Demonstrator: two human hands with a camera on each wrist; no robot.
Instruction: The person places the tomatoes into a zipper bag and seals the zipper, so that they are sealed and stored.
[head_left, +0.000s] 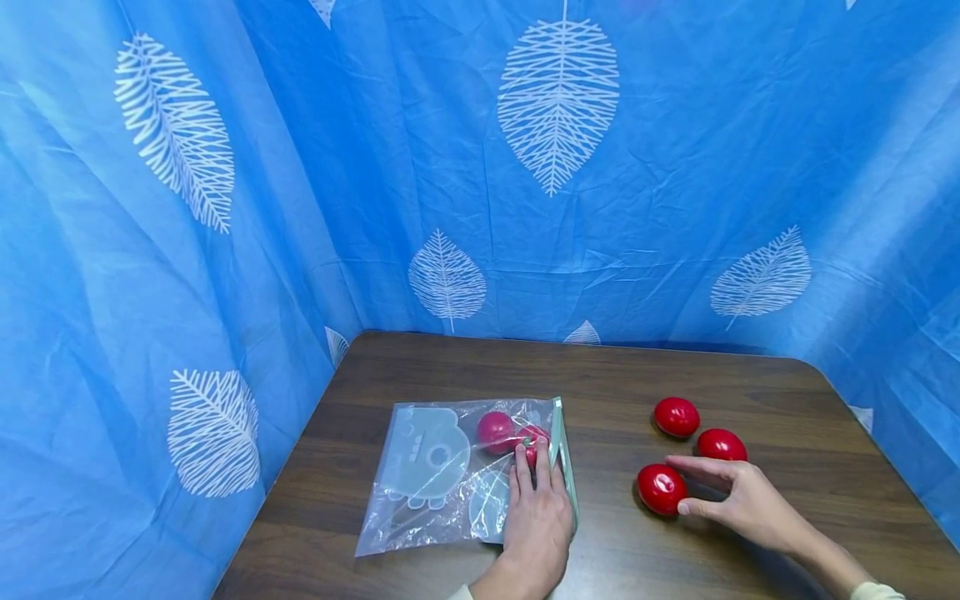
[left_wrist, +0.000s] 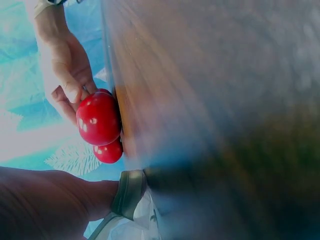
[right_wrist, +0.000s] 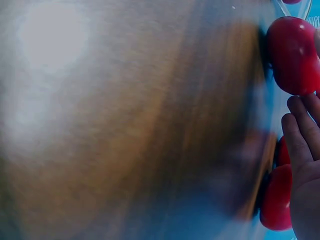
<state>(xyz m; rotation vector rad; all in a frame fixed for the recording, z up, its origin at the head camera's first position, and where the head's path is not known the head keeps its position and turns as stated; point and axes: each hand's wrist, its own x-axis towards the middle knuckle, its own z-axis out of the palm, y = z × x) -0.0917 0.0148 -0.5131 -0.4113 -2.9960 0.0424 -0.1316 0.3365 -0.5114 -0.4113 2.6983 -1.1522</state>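
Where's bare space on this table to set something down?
The table is bare between the bag and the loose red fruits, and along its far edge by the curtain. Crowded: fruits by the right hand, bag under the left hand.

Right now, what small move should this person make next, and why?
Probably close the right hand around the red tomato nearest the bag, since its thumb and fingers sit on either side of it. The left hand rests on the clear plastic bag, whose green-edged opening faces that tomato; two rounded red items show inside, so this one may be joining them.
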